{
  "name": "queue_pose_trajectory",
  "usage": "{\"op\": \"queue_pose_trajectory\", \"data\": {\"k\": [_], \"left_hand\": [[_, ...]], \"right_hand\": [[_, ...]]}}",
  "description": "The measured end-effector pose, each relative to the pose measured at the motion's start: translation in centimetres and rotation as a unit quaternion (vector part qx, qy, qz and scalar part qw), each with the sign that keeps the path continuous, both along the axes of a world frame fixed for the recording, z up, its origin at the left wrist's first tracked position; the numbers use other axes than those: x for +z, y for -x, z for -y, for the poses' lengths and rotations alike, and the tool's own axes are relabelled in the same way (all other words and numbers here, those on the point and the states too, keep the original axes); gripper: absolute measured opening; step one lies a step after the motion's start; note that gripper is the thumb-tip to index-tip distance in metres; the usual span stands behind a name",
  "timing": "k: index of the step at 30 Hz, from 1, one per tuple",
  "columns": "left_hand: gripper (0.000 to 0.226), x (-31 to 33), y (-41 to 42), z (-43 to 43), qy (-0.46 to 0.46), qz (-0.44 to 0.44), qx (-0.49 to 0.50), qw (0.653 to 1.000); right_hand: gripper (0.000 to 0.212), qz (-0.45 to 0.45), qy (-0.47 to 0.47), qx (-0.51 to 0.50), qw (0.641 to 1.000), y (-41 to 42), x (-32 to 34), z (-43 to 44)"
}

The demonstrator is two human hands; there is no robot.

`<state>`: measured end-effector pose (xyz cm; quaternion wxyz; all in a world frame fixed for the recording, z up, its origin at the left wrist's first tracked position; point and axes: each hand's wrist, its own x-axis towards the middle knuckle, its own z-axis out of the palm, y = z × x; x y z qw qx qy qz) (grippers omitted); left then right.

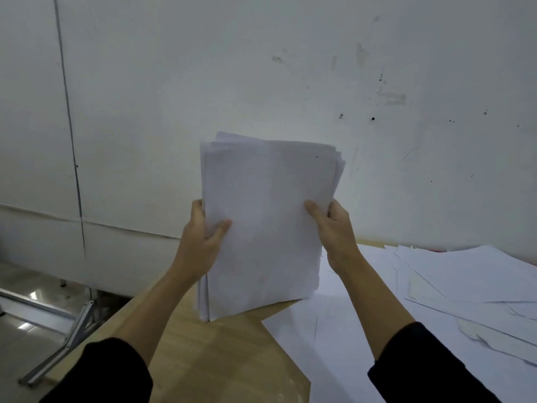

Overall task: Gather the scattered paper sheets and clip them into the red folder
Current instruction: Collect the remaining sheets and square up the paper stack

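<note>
at the lower left of the frame a metal bracket (62,335) shows beside the wooden table (203,362). just left of centre, the left hand (200,237) grasps the left edge of a stack of paper sheets (267,222), thumb on the front and fingers curled behind. the stack stands upright in mid-frame, its lower edge down at the table. the right hand (334,228) clasps the stack's right edge in the same way. at the right, loose sheets (453,280) lie overlapping on the table, with a thin red sliver (439,251) at their far edge.
</note>
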<state>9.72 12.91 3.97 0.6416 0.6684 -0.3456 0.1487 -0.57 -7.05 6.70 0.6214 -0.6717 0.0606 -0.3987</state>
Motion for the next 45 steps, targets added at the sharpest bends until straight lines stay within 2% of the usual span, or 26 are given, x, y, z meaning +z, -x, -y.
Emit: {"op": "queue_pose_trajectory", "data": {"k": [3,5,9,13,16,19,23,25,27,29,31,33,37,39,40,43,45], "left_hand": [[0.021,-0.6,0.6,0.7,0.070,0.020,0.068,0.995],[0.024,-1.0,0.8,1.0,0.098,0.010,0.062,0.993],[0.036,-3.7,0.7,0.7,0.035,-0.016,0.068,0.997],[0.039,-6.2,0.1,-0.5,-0.025,-0.082,0.050,0.995],[0.038,-5.9,0.1,-1.3,-0.046,-0.053,0.048,0.996],[0.036,-3.4,0.6,-2.1,-0.036,0.003,0.028,0.999],[0.039,-0.5,1.1,-2.7,-0.030,0.022,0.029,0.999],[0.034,0.0,1.2,-3.0,-0.024,0.020,0.029,0.999],[0.033,-0.4,1.0,-3.5,-0.027,-0.012,0.015,0.999],[0.035,-1.6,0.9,-3.9,-0.024,-0.081,0.002,0.996],[0.035,-3.0,0.5,-4.2,-0.021,-0.163,-0.010,0.986],[0.034,-4.8,0.6,-4.3,-0.031,-0.226,-0.015,0.974],[0.039,-7.6,0.1,-5.0,-0.078,-0.292,0.015,0.953],[0.042,-8.6,0.4,-5.1,-0.090,-0.313,0.023,0.945],[0.042,-8.9,0.6,-5.1,-0.093,-0.317,0.026,0.944],[0.041,-9.8,1.2,-5.1,-0.088,-0.313,0.021,0.946],[0.041,-10.2,1.5,-5.2,-0.078,-0.311,0.019,0.947]], "right_hand": [[0.011,0.051,0.012,-0.043,0.998,-0.4,-0.5,-0.7],[0.008,0.056,0.002,-0.041,0.998,-0.4,-0.8,-0.8],[0.024,-0.065,-0.022,-0.001,0.998,0.1,-2.8,0.2],[0.032,-0.188,0.051,0.023,0.981,0.7,-5.2,0.4],[0.024,-0.162,0.083,-0.029,0.983,0.7,-5.1,-0.2],[0.016,-0.114,0.067,-0.061,0.989,0.5,-3.0,-0.5],[0.025,-0.115,0.042,-0.024,0.992,1.4,-1.0,-0.4],[0.038,-0.153,0.075,-0.043,0.984,2.5,-0.7,0.1],[0.048,-0.229,0.143,-0.084,0.959,4.6,-0.9,0.8],[0.048,-0.319,0.225,-0.083,0.917,7.8,-1.7,1.1],[0.050,-0.411,0.319,-0.031,0.854,10.9,-3.0,0.7],[0.065,-0.483,0.387,0.028,0.785,14.3,-4.6,-0.3],[0.101,-0.544,0.431,0.112,0.712,19.1,-7.0,-2.9],[0.111,-0.567,0.447,0.139,0.678,21.1,-8.3,-3.9],[0.112,-0.568,0.459,0.139,0.669,21.9,-8.8,-4.3],[0.111,-0.543,0.470,0.102,0.689,23.6,-9.6,-5.3],[0.118,-0.544,0.477,0.103,0.683,24.4,-9.8,-5.6]]}}
